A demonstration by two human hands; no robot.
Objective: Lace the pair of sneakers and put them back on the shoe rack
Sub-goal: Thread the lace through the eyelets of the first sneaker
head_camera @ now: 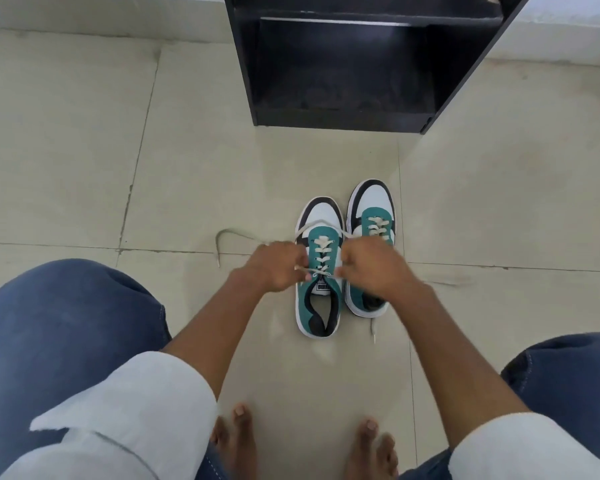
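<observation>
From my head camera I look down at the pair of sneakers standing side by side on the tiled floor [84, 150], toes pointing toward the black shoe rack [343, 64], which sits just beyond them against the wall. My left hand [274, 266] is closed around one end of the lace [321, 271] on the left sneaker [321, 268], pinched at that shoe's left side near the top eyelets. My right hand [368, 265] is closed on the other end at the shoe's right side, and a short stretch of lace runs taut between the two hands across the tongue. A loose length of the same lace trails from my left hand out over the floor, to the left of the shoe. The right sneaker [373, 216] stands touching or nearly touching the left one, slightly closer to the rack, its laces crossed; my right hand covers its rear half. A lace tip lies on the floor behind its heel. My knees in blue jeans and bare toes [239, 431] frame the near side.
</observation>
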